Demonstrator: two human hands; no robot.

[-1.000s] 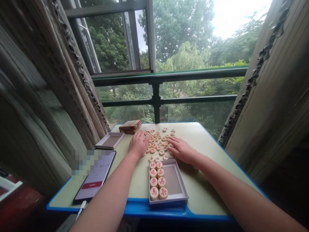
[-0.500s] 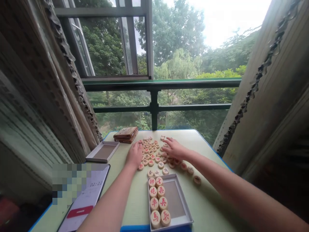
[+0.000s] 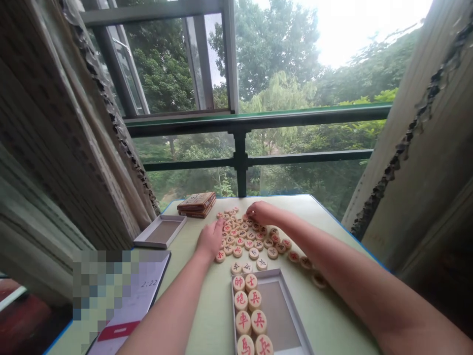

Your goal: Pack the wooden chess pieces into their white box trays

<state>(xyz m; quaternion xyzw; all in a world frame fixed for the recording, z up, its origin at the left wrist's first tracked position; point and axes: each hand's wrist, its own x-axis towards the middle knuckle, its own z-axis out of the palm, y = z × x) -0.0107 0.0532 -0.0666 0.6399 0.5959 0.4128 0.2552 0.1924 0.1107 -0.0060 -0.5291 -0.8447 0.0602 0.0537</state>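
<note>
Round wooden Chinese chess pieces [image 3: 240, 241] with red and black characters lie loosely spread over the table. My left hand [image 3: 211, 240] rests along the left side of the spread, fingers stretched out and touching the outer pieces. At the far side, my right hand [image 3: 263, 213] has its fingers curled down, the tips at a piece [image 3: 246, 217]; part of the grip is hidden. Nearest to me is a shallow grey box tray [image 3: 295, 308]. Two columns of red-character pieces [image 3: 243, 321] fill its left part, and its right part shows bare bottom.
Another shallow box tray [image 3: 142, 239] stands at the left, with a stack of brown flat boxes [image 3: 197, 203] behind it. A tablet-like device [image 3: 129, 308] showing a time lies at the left front. Past the table's far edge is a green railing [image 3: 258, 120]; curtains [image 3: 417, 128] hang on both sides.
My right hand has gone from spread fingers over the right of the pieces to curled fingers at their far side. The left hand stays beside the pieces. The view has shifted slightly.
</note>
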